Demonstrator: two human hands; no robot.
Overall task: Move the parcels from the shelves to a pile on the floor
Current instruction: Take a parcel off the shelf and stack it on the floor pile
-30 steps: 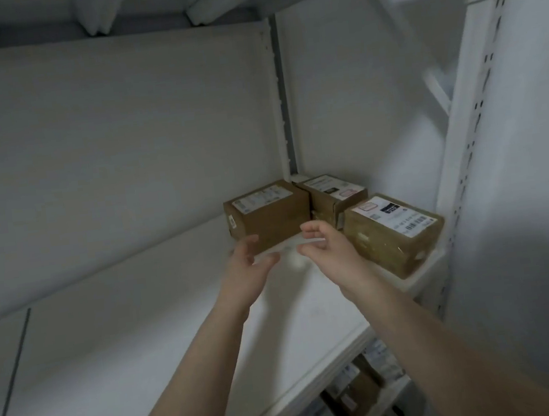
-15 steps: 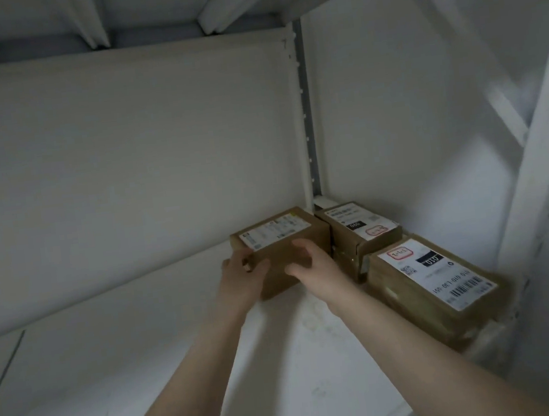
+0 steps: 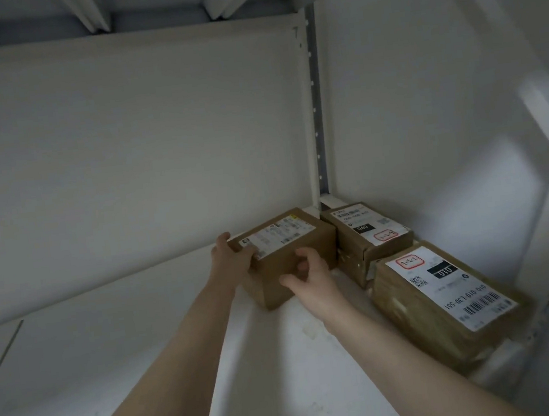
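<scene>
Three brown cardboard parcels with white labels sit in the back right corner of a white shelf (image 3: 111, 346). The left parcel (image 3: 291, 245) is held from both sides: my left hand (image 3: 233, 260) grips its left end, thumb on the top edge, and my right hand (image 3: 308, 277) curls against its front face. It rests on the shelf. A smaller parcel (image 3: 366, 231) stands against its right side in the corner. A larger flat parcel (image 3: 440, 298) lies nearer, along the shelf's right edge.
The white back wall (image 3: 123, 156) and right side wall (image 3: 425, 105) close in the shelf. An upright post with holes (image 3: 314, 100) runs up the corner. The underside of the shelf above (image 3: 140, 4) hangs overhead. A slanted brace (image 3: 543, 115) crosses at right.
Both hands reached forward from in front of the parcels and closed onto the left parcel. The view moved closer to the shelf corner.
</scene>
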